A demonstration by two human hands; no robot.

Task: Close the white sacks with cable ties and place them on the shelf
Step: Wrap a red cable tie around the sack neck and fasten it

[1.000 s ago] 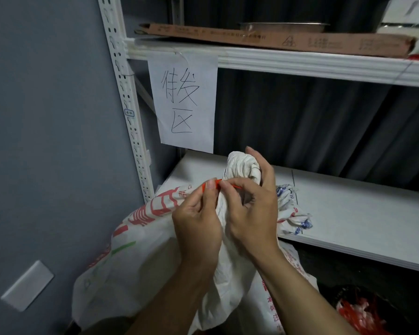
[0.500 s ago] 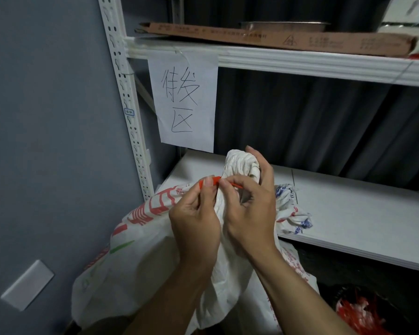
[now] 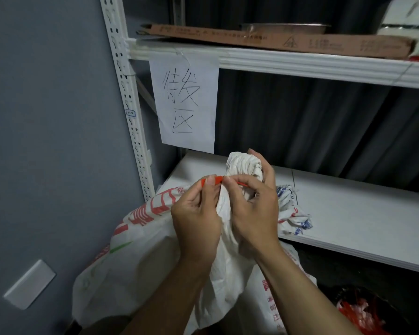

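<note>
White sack (image 3: pixel 140 257) in front of the lower shelf (image 3: pixel 348 213), neck bunched upright, left hand (image 3: pixel 196 221) pinching red tie (image 3: pixel 212 181) at the neck, right hand (image 3: pixel 254 209) gripping neck and tie

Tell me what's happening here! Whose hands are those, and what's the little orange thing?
There's no machine here, just a person's two bare hands. The picture comes from a camera worn on their head, looking forward and down. The left hand and right hand both pinch an orange cable tie at the bunched-up neck of a white sack, to close it. Behind is a white shelf with another crumpled sack lying on it. A paper sign hangs above.
</note>
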